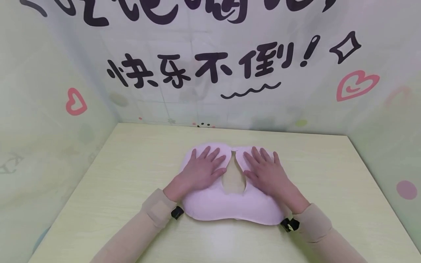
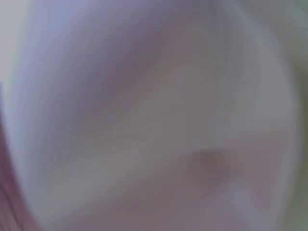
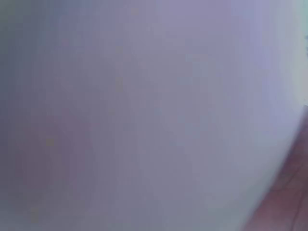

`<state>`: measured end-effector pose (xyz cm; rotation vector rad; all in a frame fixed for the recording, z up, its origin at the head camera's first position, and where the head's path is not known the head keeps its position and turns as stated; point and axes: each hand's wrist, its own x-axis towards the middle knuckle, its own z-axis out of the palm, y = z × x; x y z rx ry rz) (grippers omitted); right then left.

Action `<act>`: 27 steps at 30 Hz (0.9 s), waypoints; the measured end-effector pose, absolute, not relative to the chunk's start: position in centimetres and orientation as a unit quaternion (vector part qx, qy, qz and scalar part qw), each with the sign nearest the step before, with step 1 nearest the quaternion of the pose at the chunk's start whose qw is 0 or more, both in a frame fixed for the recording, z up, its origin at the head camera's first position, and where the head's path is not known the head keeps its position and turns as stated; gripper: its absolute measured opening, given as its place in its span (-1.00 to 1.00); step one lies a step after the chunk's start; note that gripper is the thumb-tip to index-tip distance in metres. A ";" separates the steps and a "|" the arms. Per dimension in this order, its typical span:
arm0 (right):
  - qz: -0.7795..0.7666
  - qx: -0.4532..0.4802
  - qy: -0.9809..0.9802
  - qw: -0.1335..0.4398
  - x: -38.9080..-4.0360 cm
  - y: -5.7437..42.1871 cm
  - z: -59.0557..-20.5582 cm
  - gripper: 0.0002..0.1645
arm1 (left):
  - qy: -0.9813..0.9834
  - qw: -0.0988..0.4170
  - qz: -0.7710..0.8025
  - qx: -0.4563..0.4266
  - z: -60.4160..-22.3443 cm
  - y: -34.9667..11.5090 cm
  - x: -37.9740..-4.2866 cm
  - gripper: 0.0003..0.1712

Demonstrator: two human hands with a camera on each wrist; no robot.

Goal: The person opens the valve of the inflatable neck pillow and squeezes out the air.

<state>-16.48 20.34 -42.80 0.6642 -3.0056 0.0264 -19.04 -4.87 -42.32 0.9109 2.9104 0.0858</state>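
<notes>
A pink U-shaped neck pillow (image 1: 230,206) lies flat on the table, its two ends meeting at the far side around an oval gap. My left hand (image 1: 202,170) rests on its left arm with the fingers spread and straight. On the pillow's right arm lies my right hand (image 1: 268,173), palm down and fingers spread too. In the left wrist view the pillow (image 2: 159,110) fills nearly everything, very close and blurred. The right wrist view likewise shows blurred pillow fabric (image 3: 159,110), with a bit of the right hand (image 3: 284,197) at the lower right.
The pale wooden table (image 1: 115,182) ends at a printed back wall (image 1: 204,106) with dark lettering and hearts. Printed side panels stand at left and right. Small black wrist cameras (image 1: 177,212) sit under both beige sleeves (image 1: 144,223), close to the pillow's near edge.
</notes>
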 end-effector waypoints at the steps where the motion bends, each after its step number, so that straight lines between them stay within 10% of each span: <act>1: 0.011 0.214 -0.976 0.043 -16.7 20.4 -42.6 -0.24 | 0.953 0.034 0.028 0.298 -42.1 -4.7 -19.3 -0.31; 8: 0.025 0.210 -0.972 0.102 -18.9 20.5 -41.5 -0.24 | 0.945 -0.048 0.034 0.321 -40.0 -3.7 -21.6 -0.38; 27: 0.053 0.234 -0.971 -0.010 -20.9 20.1 -44.4 -0.29 | 0.944 0.061 0.052 0.320 -43.6 -3.5 -23.5 -0.34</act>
